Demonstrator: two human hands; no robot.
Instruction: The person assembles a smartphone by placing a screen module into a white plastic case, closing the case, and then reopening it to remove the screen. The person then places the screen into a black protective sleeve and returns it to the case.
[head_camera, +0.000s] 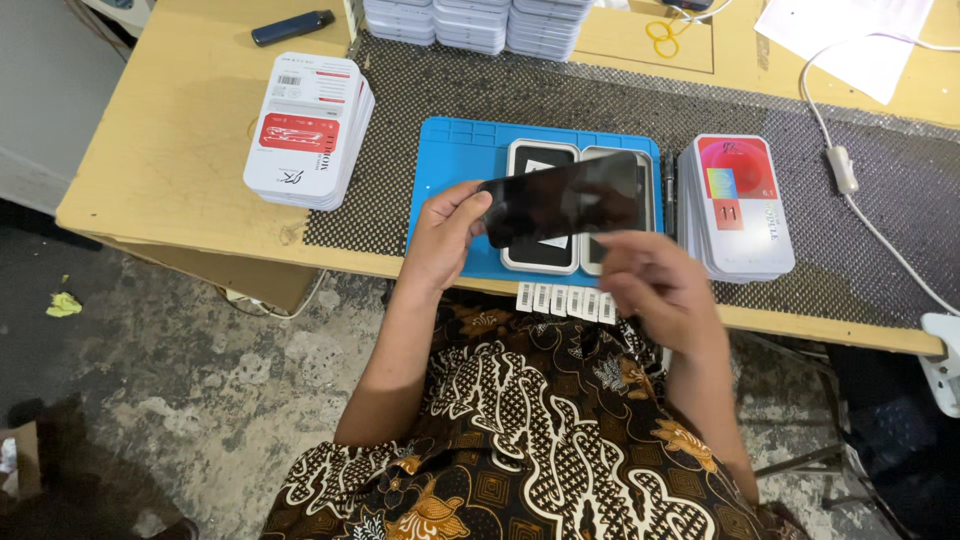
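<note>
Black glass: my left hand pinches the dark screen panel, frame centre.
Right hand: blurred, grip unclear.
Progress: two trays on blue mat; boxed stacks flank, apparently pending.

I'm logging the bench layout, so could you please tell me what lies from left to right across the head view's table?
White packet stack → left hand → dark phone screen held over the blue mat → colourful packet stack → white cable.
</note>
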